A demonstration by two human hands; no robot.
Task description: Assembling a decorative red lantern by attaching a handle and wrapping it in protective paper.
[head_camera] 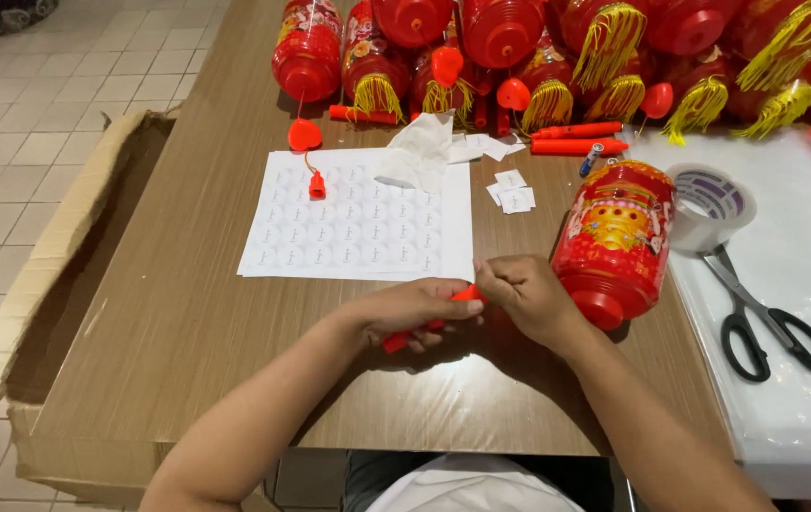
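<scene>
Both my hands close together at the near counter [187, 332], left hand [412, 310] grasping a red plastic stick [396, 340], right hand [527, 296] pinching its tip, red lantern [614, 242] just right, sticker sheet [358, 218] beyond.

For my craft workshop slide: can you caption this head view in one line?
Both hands, left and right, grip a red stick beside a red lantern and sticker sheet.

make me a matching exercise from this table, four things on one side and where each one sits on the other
Things:
1. scissors
2. tape roll
3. sticker sheet
4. red stick

Places:
A. flat on the table, ahead of the hands
B. held between the left hand and right hand
C. on the clear plastic, near right
D. right beside the lying red lantern

Pairs: 1-C, 2-D, 3-A, 4-B
</scene>
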